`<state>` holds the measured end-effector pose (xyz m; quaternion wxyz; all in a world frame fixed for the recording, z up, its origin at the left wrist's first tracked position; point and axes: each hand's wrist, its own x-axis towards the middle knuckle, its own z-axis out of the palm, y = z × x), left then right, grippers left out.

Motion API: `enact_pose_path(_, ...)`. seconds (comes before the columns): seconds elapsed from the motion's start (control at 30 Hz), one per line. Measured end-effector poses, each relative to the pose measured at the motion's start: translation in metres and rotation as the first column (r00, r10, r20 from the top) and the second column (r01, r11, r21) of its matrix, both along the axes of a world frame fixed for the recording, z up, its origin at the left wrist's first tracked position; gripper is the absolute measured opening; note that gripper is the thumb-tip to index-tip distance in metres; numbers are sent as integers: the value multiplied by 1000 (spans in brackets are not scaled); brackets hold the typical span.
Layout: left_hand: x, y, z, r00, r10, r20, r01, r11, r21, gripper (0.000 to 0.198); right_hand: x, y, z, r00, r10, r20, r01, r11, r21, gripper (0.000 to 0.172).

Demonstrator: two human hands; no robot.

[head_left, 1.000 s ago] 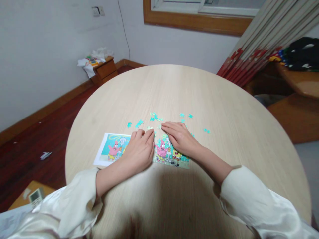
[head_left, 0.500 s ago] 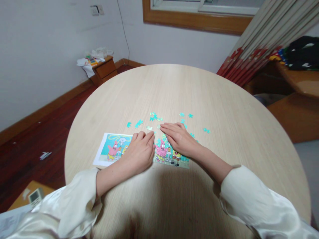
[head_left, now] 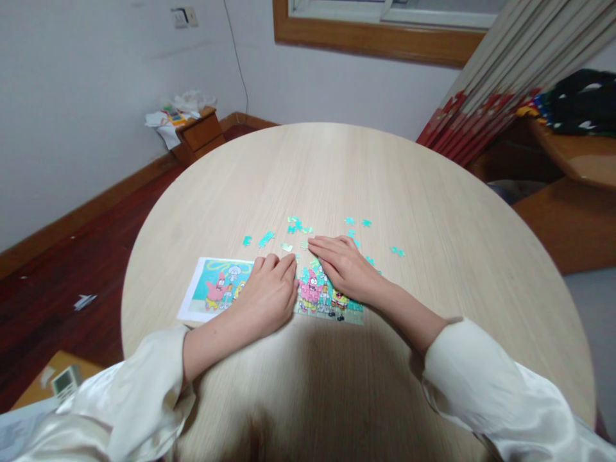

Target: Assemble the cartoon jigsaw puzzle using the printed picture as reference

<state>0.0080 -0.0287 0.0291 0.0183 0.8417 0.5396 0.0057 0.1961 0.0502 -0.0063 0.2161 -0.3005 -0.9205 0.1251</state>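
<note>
A partly assembled jigsaw puzzle (head_left: 310,292) with cartoon figures lies on the table between my hands. My left hand (head_left: 269,289) is at its left edge, fingers bent down and held together; what they hold, if anything, is hidden. That hand also covers the right part of a printed reference picture (head_left: 219,289). Across the puzzle's upper right rests my right hand (head_left: 344,264), its fingers stretched out fairly flat. Its fingertips are beside a pale green puzzle piece (head_left: 304,245); contact is unclear. The right hand hides part of the puzzle.
Loose teal pieces lie beyond my hands, among them a cluster (head_left: 296,224), a joined bit (head_left: 266,239) and a pair at the right (head_left: 397,251). The round wooden table (head_left: 366,173) stands near a small cabinet (head_left: 202,131) and a curtain (head_left: 474,96).
The whole view has shifted very slightly. Both hands keep nearly the same place and pose over the puzzle, and the pieces lie as before.
</note>
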Motion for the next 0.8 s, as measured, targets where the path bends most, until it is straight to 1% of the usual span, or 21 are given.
enact_pose_path(0.3,0,0,0,1000,-8,4,8,1000,9,39,1,1,1,997,-70,-28,71,997,14,39)
enact_pose_path(0.8,0,-1,-1,999,-20,46,19,1000,15,38,-1,1,0,997,-76,-28,76,997,-4,39)
